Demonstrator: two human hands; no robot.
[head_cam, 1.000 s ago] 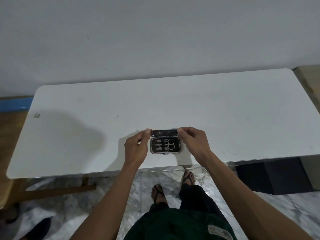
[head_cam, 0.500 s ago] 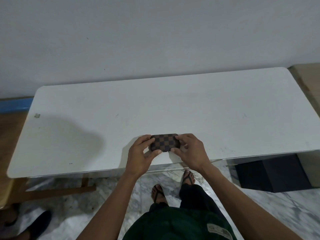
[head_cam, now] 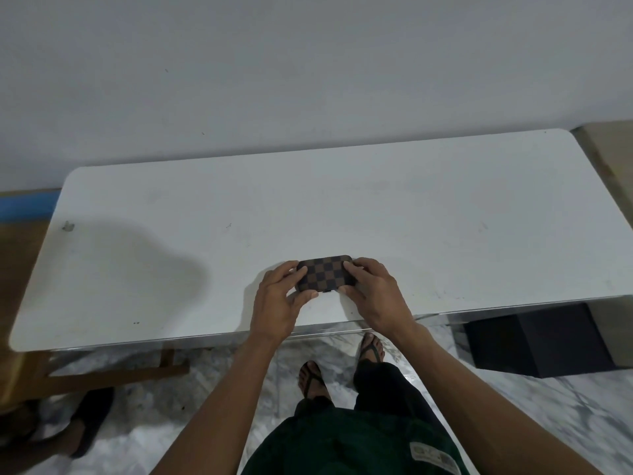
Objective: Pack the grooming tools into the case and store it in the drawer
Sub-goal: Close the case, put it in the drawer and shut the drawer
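Note:
A small brown-and-black checkered case [head_cam: 324,273] lies closed on the white table [head_cam: 428,217], near its front edge. My left hand [head_cam: 279,298] grips the case's left end, thumb at the front edge and fingers on the lid. On the right end my right hand [head_cam: 375,289] holds it the same way. The grooming tools are hidden inside the closed case. No drawer front is clearly visible; only the table's front rim shows.
A dark box-like unit [head_cam: 537,339] stands under the table's right end. A wooden frame [head_cam: 116,370] sits under the left end. A dark slipper [head_cam: 90,419] lies on the marble floor at lower left. My sandalled feet [head_cam: 311,378] are below the table edge.
One second ago the case stood open with the tools showing inside. The lid came down, and both hands now press on the closed case.

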